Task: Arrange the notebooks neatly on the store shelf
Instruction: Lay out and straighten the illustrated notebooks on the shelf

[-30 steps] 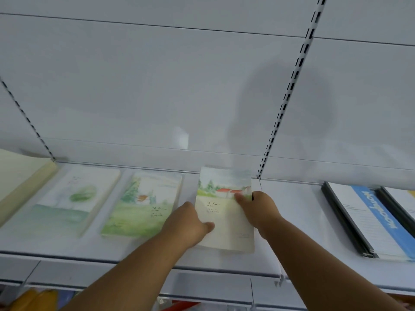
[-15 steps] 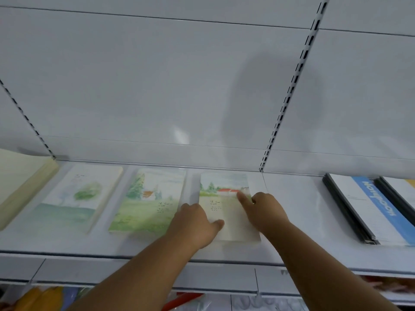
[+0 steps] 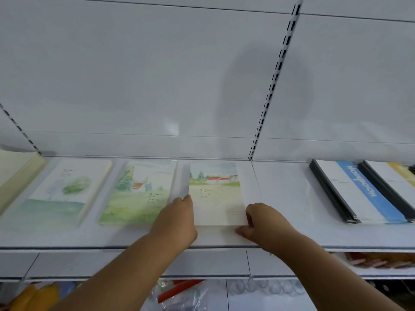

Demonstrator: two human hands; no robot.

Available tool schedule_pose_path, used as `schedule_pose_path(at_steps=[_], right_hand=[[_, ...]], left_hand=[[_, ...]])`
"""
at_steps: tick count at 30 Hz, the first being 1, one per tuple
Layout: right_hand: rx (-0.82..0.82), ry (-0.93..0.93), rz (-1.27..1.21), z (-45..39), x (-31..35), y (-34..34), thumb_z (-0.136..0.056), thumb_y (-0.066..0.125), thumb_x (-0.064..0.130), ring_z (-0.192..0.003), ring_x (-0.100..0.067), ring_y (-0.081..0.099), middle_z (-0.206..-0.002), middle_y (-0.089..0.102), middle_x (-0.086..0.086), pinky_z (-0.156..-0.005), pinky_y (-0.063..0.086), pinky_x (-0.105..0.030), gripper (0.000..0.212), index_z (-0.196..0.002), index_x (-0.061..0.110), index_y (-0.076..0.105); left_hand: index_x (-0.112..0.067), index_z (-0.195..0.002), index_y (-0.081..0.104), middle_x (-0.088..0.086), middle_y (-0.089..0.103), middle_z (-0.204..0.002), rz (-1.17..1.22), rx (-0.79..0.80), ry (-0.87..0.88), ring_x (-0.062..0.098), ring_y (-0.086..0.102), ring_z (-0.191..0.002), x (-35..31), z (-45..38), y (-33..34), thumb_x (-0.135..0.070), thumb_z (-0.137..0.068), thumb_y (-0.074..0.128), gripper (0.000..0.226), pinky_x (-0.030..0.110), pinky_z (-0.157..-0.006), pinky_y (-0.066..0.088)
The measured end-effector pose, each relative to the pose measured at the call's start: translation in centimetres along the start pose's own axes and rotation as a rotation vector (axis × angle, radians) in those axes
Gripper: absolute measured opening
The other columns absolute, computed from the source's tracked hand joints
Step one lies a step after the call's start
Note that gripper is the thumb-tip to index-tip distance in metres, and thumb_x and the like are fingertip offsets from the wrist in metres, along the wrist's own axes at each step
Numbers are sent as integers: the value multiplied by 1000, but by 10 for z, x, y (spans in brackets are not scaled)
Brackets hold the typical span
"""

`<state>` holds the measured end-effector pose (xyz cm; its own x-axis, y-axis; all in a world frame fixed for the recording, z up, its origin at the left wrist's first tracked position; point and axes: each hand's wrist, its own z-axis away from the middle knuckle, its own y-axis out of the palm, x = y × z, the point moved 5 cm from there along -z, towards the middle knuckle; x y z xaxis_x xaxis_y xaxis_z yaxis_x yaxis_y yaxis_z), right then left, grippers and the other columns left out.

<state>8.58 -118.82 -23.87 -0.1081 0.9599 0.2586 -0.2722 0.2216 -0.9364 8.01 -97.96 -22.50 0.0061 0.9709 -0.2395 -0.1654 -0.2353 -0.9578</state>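
Nearest the camera, below the white metal shelf (image 3: 67, 237), a lower level holds yellow and red items among clear plastic wrapping, too blurred to identify. Both forearms reach up over the shelf's front edge. The left hand (image 3: 177, 218) lies against the left edge of the pale watercolour-covered notebook with a red-roofed house (image 3: 216, 196), its fingers extended along that edge. The right hand (image 3: 261, 222) grips the same notebook's near right corner with curled fingers, the thumb on the shelf just below it. This notebook lies flat near the shelf's middle. To its left, apart by narrow gaps, lie a green meadow-covered notebook (image 3: 139, 194) and a white notebook with a green tree (image 3: 67, 194). Farther right, well apart, sits a stack of black-edged notebooks with a blue band (image 3: 359, 194). A white back panel (image 3: 134, 75) rises behind.
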Motion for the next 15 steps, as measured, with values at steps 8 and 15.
schedule_pose_path(at_steps=[8,15], right_hand=[[9,-6,-24,-1,0,4,-90,63,45,-78,-15,53,-89,53,2,-55,32,-18,28,-87,21,50],[145,58,-66,-16,-18,-21,-86,53,9,-80,-28,62,-105,68,-23,-73,52,-38,28,-105,-7,66]], left_hand=[[-16,-109,47,0,50,-95,-8,5,-1,20,58,-81,2,-2,1,-12,-79,63,34,28,-65,48],[-17,-108,48,-2,56,-93,143,215,-77,15,59,-80,3,-3,-10,-29,-77,70,40,29,-68,51]])
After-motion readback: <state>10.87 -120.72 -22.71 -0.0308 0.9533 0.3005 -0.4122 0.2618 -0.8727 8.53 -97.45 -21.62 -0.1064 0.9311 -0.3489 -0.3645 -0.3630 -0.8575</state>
